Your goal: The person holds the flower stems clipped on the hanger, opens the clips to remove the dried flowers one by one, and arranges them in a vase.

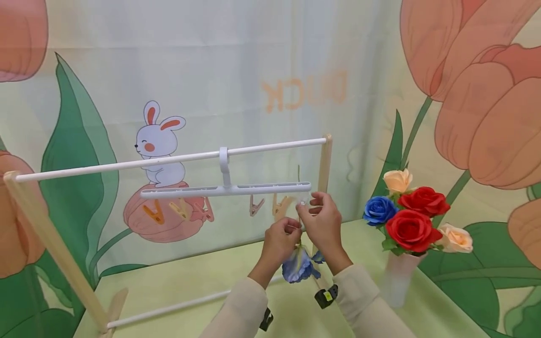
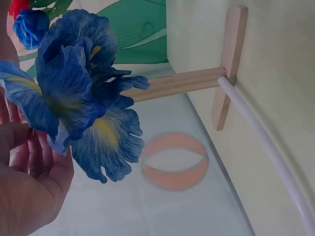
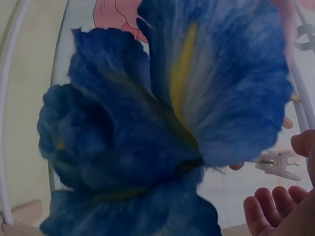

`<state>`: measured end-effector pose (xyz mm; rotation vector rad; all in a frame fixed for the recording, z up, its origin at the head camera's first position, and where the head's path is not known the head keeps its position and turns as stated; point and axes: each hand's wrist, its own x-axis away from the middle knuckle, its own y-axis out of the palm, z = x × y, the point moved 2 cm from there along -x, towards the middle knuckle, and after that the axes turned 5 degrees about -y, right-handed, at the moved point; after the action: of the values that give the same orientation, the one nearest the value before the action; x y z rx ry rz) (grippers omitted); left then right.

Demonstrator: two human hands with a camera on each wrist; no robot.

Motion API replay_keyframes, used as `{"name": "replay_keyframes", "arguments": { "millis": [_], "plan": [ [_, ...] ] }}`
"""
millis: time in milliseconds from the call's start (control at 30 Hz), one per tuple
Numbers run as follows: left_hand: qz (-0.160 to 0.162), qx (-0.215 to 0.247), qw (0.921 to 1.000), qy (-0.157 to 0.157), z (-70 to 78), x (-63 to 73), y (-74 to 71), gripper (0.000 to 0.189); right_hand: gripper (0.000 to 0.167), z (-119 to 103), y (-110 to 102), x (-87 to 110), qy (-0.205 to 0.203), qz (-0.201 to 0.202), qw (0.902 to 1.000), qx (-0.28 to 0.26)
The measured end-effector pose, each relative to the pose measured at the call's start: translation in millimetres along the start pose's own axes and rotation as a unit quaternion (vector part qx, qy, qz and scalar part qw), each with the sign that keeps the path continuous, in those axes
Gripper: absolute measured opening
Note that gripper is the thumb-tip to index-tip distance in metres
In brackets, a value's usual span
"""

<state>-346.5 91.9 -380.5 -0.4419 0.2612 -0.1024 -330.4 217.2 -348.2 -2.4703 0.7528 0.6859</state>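
Stem of blue iris (image 1: pixel 301 265) mostly hidden behind left hand (image 1: pixel 280 240) and right hand (image 1: pixel 323 223); grip on it not discernible. Clip (image 3: pixel 276 163) at hanger end too small in head view, blurred in right wrist view. Rack's wooden foot (image 1: pixel 113 307) cut by bottom edge.

Flower (image 1: pixel 299 266) hangs below both hands — vase (image 1: pixel 399 277) right, rack (image 1: pixel 169 160) behind.

head: forward, rack (image 1: pixel 177 159) mid-distance | wrists: close, perhaps upward, sharing blue flower (image 2: pixel 78 93)
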Motion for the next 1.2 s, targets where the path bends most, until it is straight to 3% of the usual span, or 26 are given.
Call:
{"name": "replay_keyframes", "arguments": {
  "millis": [267, 433, 900, 1067, 1200],
  "plan": [
    [-0.017, -0.007, 0.9998, -0.01, -1.7, 2.9, 1.8, 0.009, 0.046, -3.6, 10.9, -1.0, 0.008, 0.034, 0.9994, -0.006],
    [-0.019, -0.013, 0.9997, 0.001, -0.6, 3.6, 0.9, 0.01, 0.043, -7.5, 12.1, -1.5, 0.007, 0.062, 0.998, -0.011],
    [-0.039, -0.027, 0.9987, -0.02, -4.8, 6.9, -3.5, 0.011, 0.032, -12.7, 11.5, 0.0, -0.02, 0.082, 0.9964, 0.0],
    [-0.042, -0.061, 0.9971, -0.018, -8.3, 9.7, -6.2, 0.007, 0.036, -12.4, 11.9, -2.0, -0.019, 0.071, 0.9973, -0.007],
    [-0.045, -0.117, 0.992, 0.01, -8.1, 16.0, -10.1, 0.005, 0.04, -10.9, 11.4, -1.0, -0.012, 0.055, 0.9982, -0.018]
  ]
}}
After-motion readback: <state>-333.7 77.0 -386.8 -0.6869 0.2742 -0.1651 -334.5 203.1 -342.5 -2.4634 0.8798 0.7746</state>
